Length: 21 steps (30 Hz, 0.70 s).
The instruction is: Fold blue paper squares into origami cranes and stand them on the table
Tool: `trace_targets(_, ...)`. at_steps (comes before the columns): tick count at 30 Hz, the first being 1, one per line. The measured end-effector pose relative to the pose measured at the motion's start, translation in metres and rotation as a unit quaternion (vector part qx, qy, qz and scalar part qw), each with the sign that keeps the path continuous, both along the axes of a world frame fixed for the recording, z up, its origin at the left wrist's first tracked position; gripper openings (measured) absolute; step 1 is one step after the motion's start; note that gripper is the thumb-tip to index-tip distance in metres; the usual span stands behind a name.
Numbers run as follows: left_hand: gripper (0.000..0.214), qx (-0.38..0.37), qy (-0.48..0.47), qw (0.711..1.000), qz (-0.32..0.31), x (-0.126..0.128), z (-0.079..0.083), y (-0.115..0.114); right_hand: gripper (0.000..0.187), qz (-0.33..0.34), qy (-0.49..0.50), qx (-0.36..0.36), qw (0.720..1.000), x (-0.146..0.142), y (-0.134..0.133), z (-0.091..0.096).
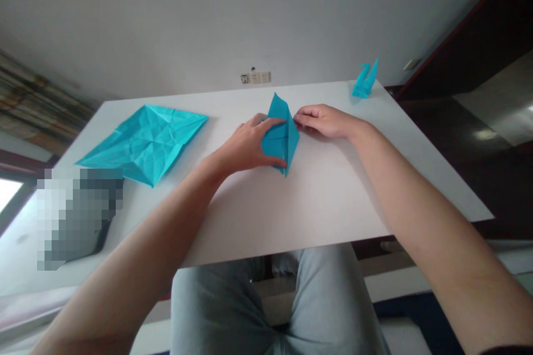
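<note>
A folded piece of blue origami paper [275, 144] with pointed ends lies near the middle of the white table. My left hand [246, 145] grips it from the left, fingers across its upper part and thumb near its lower point. At its right edge, my right hand [318, 121] is closed in a pinch on a flap; the fingertips are partly hidden. A crease or slit runs down the paper between the hands.
A large creased blue sheet [152, 141] is spread at the left of the white table [308, 205]. At the far right corner stands a blue origami crane [364, 83]. A blurred-out dark object [83, 219] is at the left edge. Wall sockets [255, 77] sit behind the table.
</note>
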<state>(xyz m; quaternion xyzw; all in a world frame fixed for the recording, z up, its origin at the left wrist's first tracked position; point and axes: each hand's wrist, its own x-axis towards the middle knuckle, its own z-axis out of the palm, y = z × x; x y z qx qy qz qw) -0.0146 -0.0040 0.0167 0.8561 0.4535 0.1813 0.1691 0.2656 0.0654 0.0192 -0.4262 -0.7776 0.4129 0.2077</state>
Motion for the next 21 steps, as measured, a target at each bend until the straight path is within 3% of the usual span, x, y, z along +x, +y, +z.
trace_targets(5,0.115,-0.002,-0.002,1.0,-0.022,-0.001,0.001,0.0,0.066,0.001,0.024,-0.018,1.0,-0.001,-0.001,-0.002)
trace_targets(15,0.098,0.0,-0.035,0.998,-0.053,-0.002,0.001,-0.002,0.057,0.022,0.066,-0.069,0.995,-0.003,-0.007,0.003)
trace_targets(21,0.092,-0.007,-0.02,0.997,-0.068,-0.001,0.0,-0.001,0.06,-0.021,0.089,-0.033,0.995,-0.012,-0.009,0.001)
